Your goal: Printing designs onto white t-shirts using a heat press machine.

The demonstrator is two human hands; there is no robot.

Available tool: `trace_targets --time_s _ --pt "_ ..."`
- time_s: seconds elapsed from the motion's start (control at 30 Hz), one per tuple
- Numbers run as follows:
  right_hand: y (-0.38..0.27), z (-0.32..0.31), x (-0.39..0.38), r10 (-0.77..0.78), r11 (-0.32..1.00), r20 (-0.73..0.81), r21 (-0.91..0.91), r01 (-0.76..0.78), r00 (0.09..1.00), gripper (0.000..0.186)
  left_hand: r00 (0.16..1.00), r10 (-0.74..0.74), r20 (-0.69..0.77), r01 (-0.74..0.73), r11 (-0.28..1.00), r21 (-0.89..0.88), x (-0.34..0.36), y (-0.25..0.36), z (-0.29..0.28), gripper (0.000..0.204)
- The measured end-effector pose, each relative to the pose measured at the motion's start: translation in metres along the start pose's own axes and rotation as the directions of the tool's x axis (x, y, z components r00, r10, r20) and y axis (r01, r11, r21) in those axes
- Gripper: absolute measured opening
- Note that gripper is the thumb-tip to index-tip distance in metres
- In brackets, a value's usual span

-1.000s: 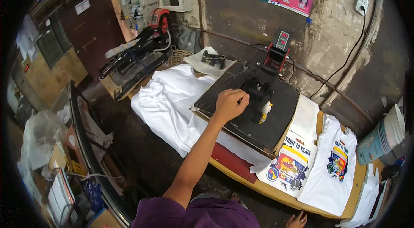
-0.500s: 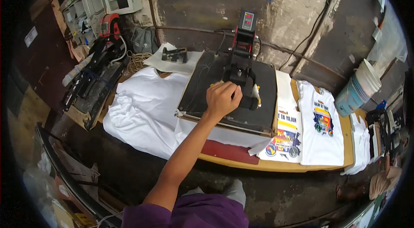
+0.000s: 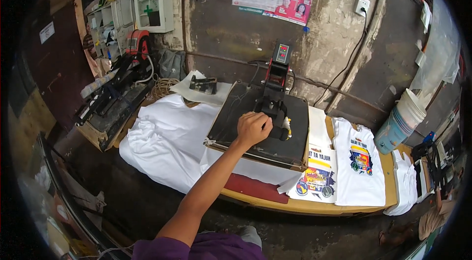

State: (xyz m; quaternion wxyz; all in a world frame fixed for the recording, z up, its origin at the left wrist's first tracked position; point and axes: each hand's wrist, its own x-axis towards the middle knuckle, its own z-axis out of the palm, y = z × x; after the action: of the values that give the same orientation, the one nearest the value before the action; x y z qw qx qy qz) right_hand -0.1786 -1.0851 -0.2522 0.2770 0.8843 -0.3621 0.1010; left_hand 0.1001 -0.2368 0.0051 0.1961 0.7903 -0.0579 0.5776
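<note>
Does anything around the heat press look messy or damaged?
Yes. The white shirt left of the heat press lies bunched, unlike the flat printed shirt at right. The stacked buckets lean, and the wall behind has worn, stained patches.

Black press [image 3: 253,98], plain white cloth [image 3: 164,134]

Downward head view (wide fisheye)
</note>
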Motion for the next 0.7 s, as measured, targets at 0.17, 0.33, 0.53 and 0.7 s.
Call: trace_targets --time_s 0.17,0.33,0.53,0.7 --pt "0.009 0.006 -0.012 0.053 0.999 0.059 0.009 -0.054 0.997 0.069 0.999 0.021 0.025 -0.021 0.999 0.024 0.002 0.000 0.001 0.020" --pt "0.018 0.021 -0.022 0.086 0.996 0.068 0.007 -0.087 0.994 0.065 0.999 -0.020 0.047 0.016 0.997 0.080 0.000 0.006 -0.001 0.019" --pt "0.024 0.032 -0.034 0.146 0.989 0.128 0.016 -0.149 0.981 0.061 0.999 -0.023 0.048 0.016 0.991 0.130 0.004 0.010 -0.002 0.018" --pt "0.028 0.038 -0.042 0.171 0.985 0.135 0.017 -0.174 0.976 0.057 0.999 -0.015 0.050 0.009 0.993 0.118 0.003 0.007 0.000 0.016"
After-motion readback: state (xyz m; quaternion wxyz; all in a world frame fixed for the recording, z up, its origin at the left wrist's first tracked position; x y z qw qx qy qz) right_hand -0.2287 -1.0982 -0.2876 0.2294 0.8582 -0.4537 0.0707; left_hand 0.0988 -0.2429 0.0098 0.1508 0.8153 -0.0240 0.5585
